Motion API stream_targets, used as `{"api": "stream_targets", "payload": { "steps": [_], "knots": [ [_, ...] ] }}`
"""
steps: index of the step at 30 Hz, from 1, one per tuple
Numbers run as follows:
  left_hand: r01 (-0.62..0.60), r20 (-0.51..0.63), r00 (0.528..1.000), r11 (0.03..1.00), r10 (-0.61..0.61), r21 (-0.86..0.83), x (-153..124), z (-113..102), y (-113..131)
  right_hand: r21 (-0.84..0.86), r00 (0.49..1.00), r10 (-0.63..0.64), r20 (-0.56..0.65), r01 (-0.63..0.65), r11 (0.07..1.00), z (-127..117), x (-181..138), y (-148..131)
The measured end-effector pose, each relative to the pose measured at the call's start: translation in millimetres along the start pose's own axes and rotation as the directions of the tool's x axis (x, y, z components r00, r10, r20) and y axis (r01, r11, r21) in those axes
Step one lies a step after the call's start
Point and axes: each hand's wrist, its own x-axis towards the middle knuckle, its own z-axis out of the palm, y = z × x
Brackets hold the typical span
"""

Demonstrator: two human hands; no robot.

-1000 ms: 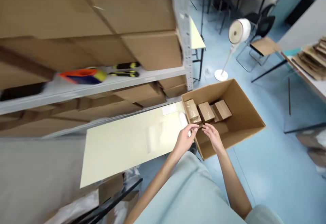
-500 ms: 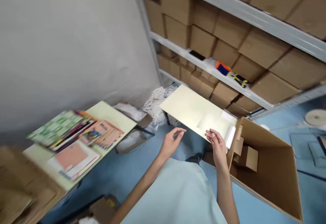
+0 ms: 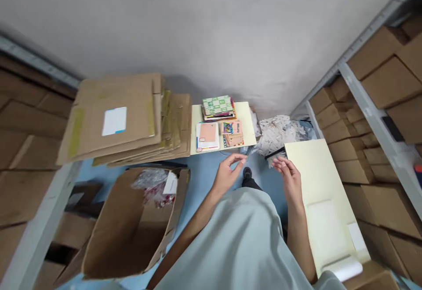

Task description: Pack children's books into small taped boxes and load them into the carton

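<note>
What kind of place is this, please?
Most likely a stockroom or packing area: metal shelving filled with cardboard boxes, a stack of flattened cartons, and an open carton.

my empty left hand [image 3: 227,173] and right hand [image 3: 288,176] hovered, fingers loosely curled, near the pale yellow table [image 3: 325,180] beside stacked booklets [image 3: 217,105].

the print on the booklets [image 3: 217,105] is too small to read. the orange thing [image 3: 418,169] on the right shelf [image 3: 372,105] is cut by the picture's edge (so is the carton [image 3: 376,280] at the bottom corner). the right forearm [image 3: 298,237] hides one edge of the cream table [image 3: 316,171].
</note>
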Motion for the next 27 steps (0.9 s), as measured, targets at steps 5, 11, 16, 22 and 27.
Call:
{"api": "stream_targets", "payload": {
  "steps": [5,11,16,22,27],
  "knots": [
    [0.055,-0.26,0.964,0.998,-0.048,0.021,17.2,-39.8,0.0,-0.105,0.961,0.035,0.273,-0.006,0.994,53.9,75.7,-13.1],
    [0.13,-0.467,0.88,0.99,-0.089,0.057,36.0,-59.9,-1.8,-0.15,0.849,0.053,0.526,0.031,0.988,108.5,147.6,-15.0],
    [0.182,-0.59,0.793,0.983,-0.151,-0.006,36.8,-70.4,-11.4,-0.246,0.712,0.182,0.678,-0.013,0.969,154.7,176.2,-1.1],
    [0.219,-0.656,0.722,0.972,-0.221,-0.087,32.1,-108.6,-29.2,-0.313,0.574,0.274,0.772,-0.031,0.949,216.4,177.9,8.2],
    [0.158,-0.632,0.753,0.983,-0.184,-0.098,44.1,-159.4,-27.3,-0.367,0.591,0.313,0.744,-0.031,0.93,270.4,163.1,10.6]
  ]
}}
